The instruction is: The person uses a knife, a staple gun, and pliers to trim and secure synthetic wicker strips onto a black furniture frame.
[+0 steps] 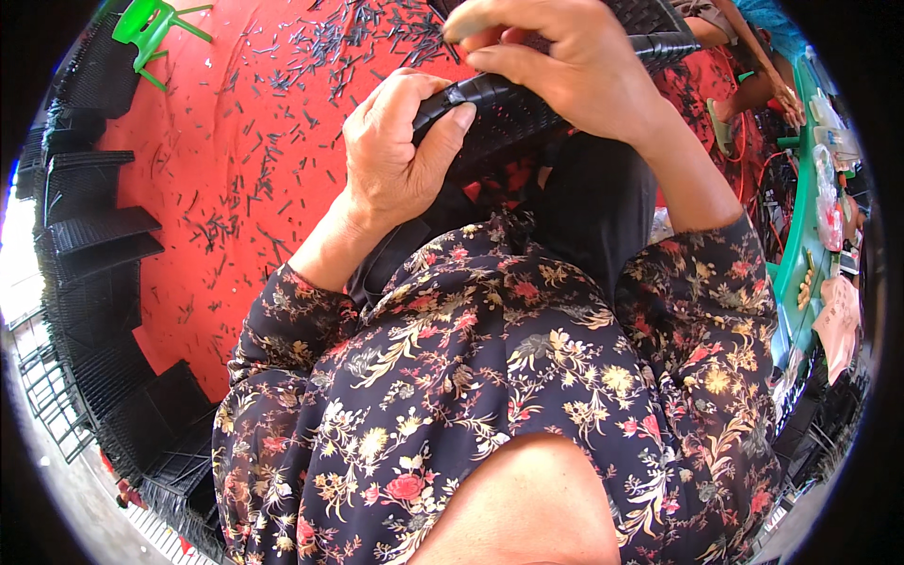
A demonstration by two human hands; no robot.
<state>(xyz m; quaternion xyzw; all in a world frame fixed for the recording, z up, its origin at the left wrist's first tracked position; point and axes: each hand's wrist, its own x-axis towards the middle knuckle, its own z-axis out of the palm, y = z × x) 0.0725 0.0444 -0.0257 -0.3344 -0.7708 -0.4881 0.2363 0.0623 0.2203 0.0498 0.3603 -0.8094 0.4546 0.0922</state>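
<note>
A black woven basket-like piece (508,116) with a rim wrapped in flat black strip lies across my lap at the top centre. My left hand (399,145) grips the near left corner of that rim, its thumb pressed on the wrapping. Above the rim, to the right, my right hand (558,67) is raised with its fingers curled and thumb extended. Whether a thin strip sits between those fingertips cannot be told. Part of the woven piece is hidden behind my right hand.
Short black strip offcuts (265,169) litter the red floor covering (176,282). Black woven pieces (99,233) stand along the left. A green plastic stool (145,32) is at the upper left. At right stand a green table (794,261) with bags and another person (748,92).
</note>
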